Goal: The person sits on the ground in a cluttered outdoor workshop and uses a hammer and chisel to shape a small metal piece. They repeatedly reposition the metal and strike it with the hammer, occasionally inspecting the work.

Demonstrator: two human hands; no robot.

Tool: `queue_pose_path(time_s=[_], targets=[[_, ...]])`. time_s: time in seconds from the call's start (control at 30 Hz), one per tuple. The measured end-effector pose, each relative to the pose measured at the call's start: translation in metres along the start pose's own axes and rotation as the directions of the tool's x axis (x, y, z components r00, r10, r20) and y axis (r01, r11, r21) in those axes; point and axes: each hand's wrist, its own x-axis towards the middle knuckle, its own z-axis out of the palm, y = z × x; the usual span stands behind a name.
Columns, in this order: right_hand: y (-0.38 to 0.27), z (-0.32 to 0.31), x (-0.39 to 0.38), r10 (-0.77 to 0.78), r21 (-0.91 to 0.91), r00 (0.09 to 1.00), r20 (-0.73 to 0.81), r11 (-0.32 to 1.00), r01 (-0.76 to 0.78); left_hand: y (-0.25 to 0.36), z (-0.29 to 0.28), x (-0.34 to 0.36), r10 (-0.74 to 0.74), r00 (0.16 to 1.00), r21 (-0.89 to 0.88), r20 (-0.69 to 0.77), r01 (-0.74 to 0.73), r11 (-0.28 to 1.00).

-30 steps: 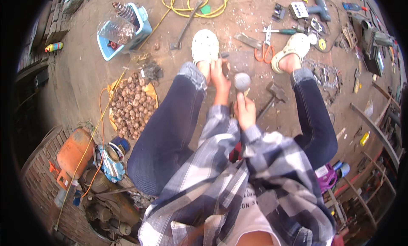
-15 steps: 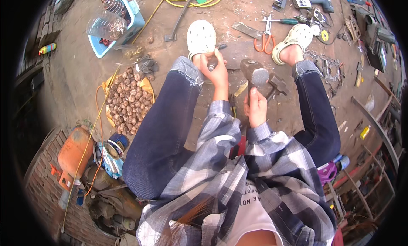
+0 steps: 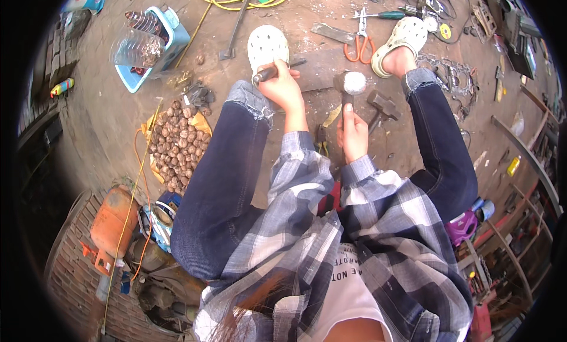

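Observation:
My left hand is closed round a dark-handled tool with a metal-capped butt. Its short dark end sticks out past my fingers to the right, beside the left clog; the kind of tip cannot be made out. In my right hand is a hammer, gripped by its handle, its round face turned up and shining. A second hammer lies on the ground just right of it. Pliers rest between my forearms. Beyond my hands lie orange-handled scissors and a broad flat blade.
A heap of walnuts lies left of my left leg. Farther off stands a light blue basket with a clear plastic bottle. A yellow hose coils ahead. Power tools and metal parts lie to the right, an orange gas cylinder at lower left.
My left hand has shifted left and turned, so the tool now lies nearly sideways. The hammer in my right hand has risen slightly and tilted, its face catching the light.

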Motion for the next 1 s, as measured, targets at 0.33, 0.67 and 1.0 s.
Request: queue_pose_path(time_s=[0.33, 0.67, 1.0], targets=[[0.055, 0.016, 0.062, -0.439, -0.793, 0.872, -0.216, 0.600, 0.106, 0.001, 0.003, 0.009, -0.065, 0.995, 0.116, 0.077, 0.055, 0.992], [0.018, 0.050, 0.098, -0.767, -0.758, 0.638, 0.076, 0.372, 0.537, 0.003, 0.003, 0.012, -0.069, 0.997, 0.165, 0.048, 0.060, 0.984], [-0.007, 0.077, 0.179, -0.432, -0.676, 0.674, 0.600, 0.177, 0.715, -0.005, -0.003, 0.006, -0.047, 0.999, -0.054, 0.002, 0.047, 0.997]])
